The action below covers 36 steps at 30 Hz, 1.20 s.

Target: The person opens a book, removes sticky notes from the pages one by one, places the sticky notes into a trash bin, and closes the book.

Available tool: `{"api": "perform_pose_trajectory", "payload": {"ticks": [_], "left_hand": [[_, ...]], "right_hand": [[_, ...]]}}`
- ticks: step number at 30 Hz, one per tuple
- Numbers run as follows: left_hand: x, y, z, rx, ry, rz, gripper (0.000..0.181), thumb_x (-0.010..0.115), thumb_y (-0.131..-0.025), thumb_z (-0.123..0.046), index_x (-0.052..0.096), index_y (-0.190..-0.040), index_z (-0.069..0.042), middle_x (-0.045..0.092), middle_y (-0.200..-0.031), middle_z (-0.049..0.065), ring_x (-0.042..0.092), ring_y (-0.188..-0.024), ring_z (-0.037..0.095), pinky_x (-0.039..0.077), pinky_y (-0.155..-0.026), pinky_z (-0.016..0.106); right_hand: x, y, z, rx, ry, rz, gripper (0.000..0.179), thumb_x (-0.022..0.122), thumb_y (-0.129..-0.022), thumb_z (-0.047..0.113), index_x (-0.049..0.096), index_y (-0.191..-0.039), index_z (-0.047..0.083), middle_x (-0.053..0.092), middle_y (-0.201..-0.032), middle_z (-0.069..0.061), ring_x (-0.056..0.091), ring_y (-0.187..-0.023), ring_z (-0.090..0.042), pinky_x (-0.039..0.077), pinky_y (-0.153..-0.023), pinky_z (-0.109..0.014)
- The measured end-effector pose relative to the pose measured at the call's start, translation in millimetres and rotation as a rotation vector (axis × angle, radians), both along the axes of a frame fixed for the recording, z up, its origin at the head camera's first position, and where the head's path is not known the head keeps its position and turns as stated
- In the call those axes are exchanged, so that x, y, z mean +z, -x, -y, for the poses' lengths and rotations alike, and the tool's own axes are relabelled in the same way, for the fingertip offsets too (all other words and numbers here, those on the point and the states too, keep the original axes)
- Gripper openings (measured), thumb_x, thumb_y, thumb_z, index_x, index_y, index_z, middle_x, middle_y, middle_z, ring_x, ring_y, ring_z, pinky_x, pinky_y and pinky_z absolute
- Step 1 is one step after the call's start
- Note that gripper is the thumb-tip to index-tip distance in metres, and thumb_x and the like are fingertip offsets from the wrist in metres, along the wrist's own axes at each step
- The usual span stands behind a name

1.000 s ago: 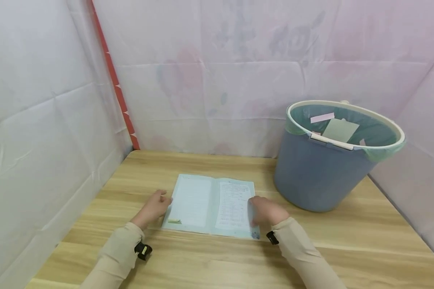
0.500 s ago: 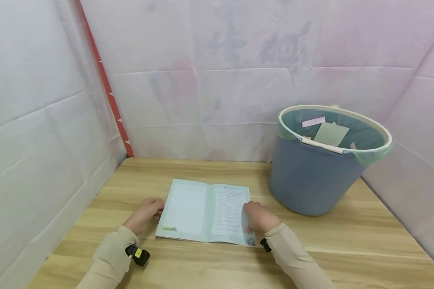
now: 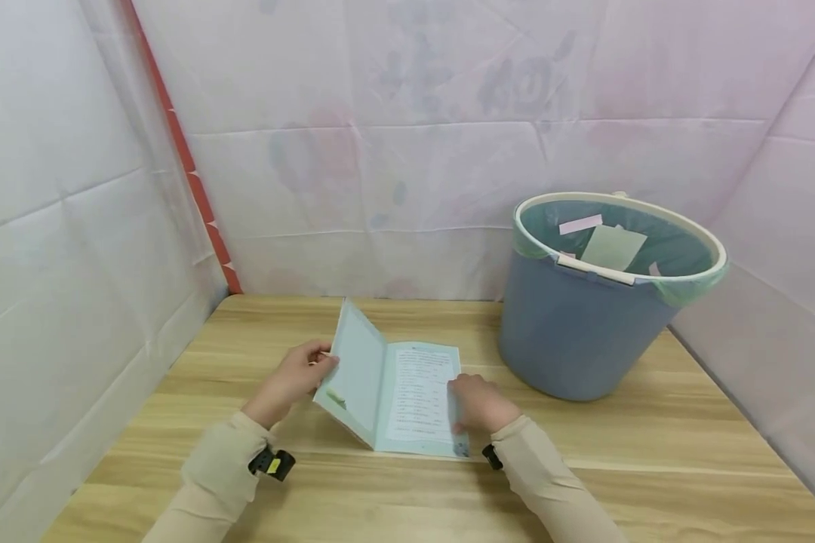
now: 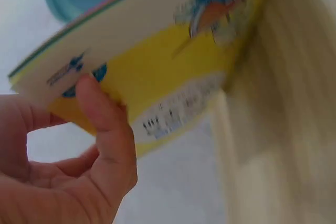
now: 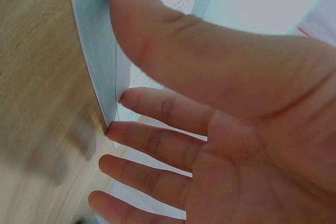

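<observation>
A pale green-blue booklet (image 3: 417,392) lies open on the wooden table, its right page flat and printed with lines of text. My left hand (image 3: 295,378) pinches the outer edge of the booklet's left half, which stands tilted up from the table. In the left wrist view, the yellow and white cover (image 4: 163,61) faces the camera, with a finger of the left hand (image 4: 100,166) against it. My right hand (image 3: 484,403) rests at the right page's outer edge. The right wrist view shows its fingers (image 5: 157,142) nearly straight, with thumb and fingertips at the page edge.
At the back right of the table (image 3: 353,498) stands a blue-grey bucket (image 3: 570,324) lined with a green bag. Inside it are a pale green sheet (image 3: 613,247) and a pink strip (image 3: 580,224). White sheeting (image 3: 441,173) closes off the back and sides.
The booklet's left half has gone from flat to tilted up, lifted by my left hand, which has moved up and right. My right hand has stayed by the right page.
</observation>
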<state>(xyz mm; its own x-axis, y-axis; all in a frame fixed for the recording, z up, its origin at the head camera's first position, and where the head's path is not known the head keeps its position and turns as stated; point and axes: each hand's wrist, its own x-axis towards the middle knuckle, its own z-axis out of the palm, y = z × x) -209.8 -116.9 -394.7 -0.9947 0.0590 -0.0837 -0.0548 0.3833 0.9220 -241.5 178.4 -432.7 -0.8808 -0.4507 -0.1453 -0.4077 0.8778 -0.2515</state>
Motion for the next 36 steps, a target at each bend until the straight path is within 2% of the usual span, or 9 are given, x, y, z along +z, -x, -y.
{"api": "perform_pose_trajectory", "payload": {"ticks": [5, 10, 13, 18, 21, 24, 26, 29, 36], "left_hand": [[11.4, -0.3, -50.1, -0.022, 0.101, -0.093, 0.044, 0.053, -0.095, -0.009, 0.045, -0.136, 0.006, 0.053, -0.085, 0.009, 0.049, -0.060, 0.015, 0.047, -0.045, 0.028], [11.1, -0.7, -97.1, -0.123, 0.147, -0.122, 0.052, 0.050, -0.094, -0.011, 0.038, -0.142, 0.004, 0.051, -0.070, 0.002, 0.039, -0.046, 0.009, 0.037, -0.039, 0.020], [3.3, 1.8, -118.9, -0.173, 0.129, -0.083, 0.055, 0.050, -0.093, -0.013, 0.036, -0.144, 0.003, 0.051, -0.065, -0.001, 0.038, -0.042, 0.008, 0.033, -0.037, 0.018], [-14.6, 7.7, -147.3, -0.188, 0.143, -0.013, 0.056, 0.052, -0.093, -0.016, 0.037, -0.142, 0.004, 0.047, -0.053, -0.003, 0.039, -0.035, 0.008, 0.033, -0.033, 0.017], [-25.7, 9.5, -161.5, -0.190, 0.177, 0.000, 0.057, 0.054, -0.092, -0.015, 0.037, -0.141, 0.007, 0.058, -0.065, 0.006, 0.040, -0.035, 0.010, 0.033, -0.034, 0.020], [-36.5, 11.2, -174.2, -0.187, 0.243, -0.008, 0.054, 0.057, -0.090, -0.015, 0.042, -0.136, 0.010, 0.065, -0.094, 0.017, 0.053, -0.054, 0.017, 0.043, -0.044, 0.026], [-43.1, 12.6, -182.1, -0.188, 0.296, -0.009, 0.049, 0.059, -0.090, -0.015, 0.047, -0.128, 0.012, 0.061, -0.101, 0.018, 0.056, -0.066, 0.022, 0.046, -0.053, 0.033], [-52.4, 13.2, -190.4, -0.190, 0.406, -0.002, 0.039, 0.061, -0.090, -0.015, 0.052, -0.116, 0.012, 0.058, -0.091, 0.016, 0.054, -0.070, 0.025, 0.047, -0.059, 0.038], [-58.3, 11.4, -206.0, -0.216, 0.760, -0.046, 0.028, 0.064, -0.089, -0.020, 0.062, -0.097, 0.007, 0.058, -0.087, 0.013, 0.057, -0.067, 0.022, 0.054, -0.062, 0.042]], "right_hand": [[0.7, 1.5, -1.1, 0.006, -0.002, -0.007, 0.048, 0.090, -0.060, 0.009, 0.064, -0.099, -0.001, 0.061, -0.090, -0.011, 0.058, -0.085, -0.031, 0.050, -0.076, -0.049], [2.3, 0.2, -1.2, -0.028, 0.022, 0.019, 0.064, 0.091, -0.059, 0.011, 0.063, -0.114, -0.003, 0.064, -0.098, -0.015, 0.061, -0.088, -0.032, 0.052, -0.080, -0.047], [2.9, 0.2, 0.5, -0.039, 0.011, 0.034, 0.071, 0.092, -0.059, 0.013, 0.061, -0.121, -0.003, 0.065, -0.104, -0.017, 0.062, -0.092, -0.033, 0.052, -0.083, -0.047], [5.2, 1.5, -0.5, -0.033, 0.016, 0.045, 0.072, 0.092, -0.058, 0.014, 0.061, -0.122, -0.002, 0.064, -0.111, -0.019, 0.061, -0.101, -0.037, 0.050, -0.089, -0.050], [12.0, 3.9, -8.1, 0.016, 0.016, 0.082, 0.063, 0.090, -0.061, 0.014, 0.065, -0.116, -0.001, 0.064, -0.115, -0.020, 0.061, -0.105, -0.037, 0.049, -0.091, -0.049], [23.5, 6.3, -21.8, 0.010, -0.002, 0.135, 0.048, 0.085, -0.068, 0.012, 0.067, -0.110, -0.002, 0.065, -0.113, -0.017, 0.061, -0.105, -0.035, 0.049, -0.092, -0.047], [32.5, 7.0, -31.9, -0.038, -0.007, 0.156, 0.044, 0.082, -0.073, 0.012, 0.066, -0.111, -0.002, 0.066, -0.112, -0.016, 0.061, -0.106, -0.034, 0.049, -0.093, -0.046], [43.3, 7.2, -42.0, -0.098, 0.009, 0.165, 0.051, 0.079, -0.078, 0.014, 0.061, -0.121, -0.006, 0.061, -0.123, -0.020, 0.054, -0.118, -0.039, 0.045, -0.098, -0.048], [46.0, 9.6, -47.2, -0.062, 0.040, 0.179, 0.049, 0.078, -0.081, 0.015, 0.061, -0.120, -0.008, 0.060, -0.123, -0.021, 0.052, -0.119, -0.040, 0.045, -0.098, -0.048]]}}
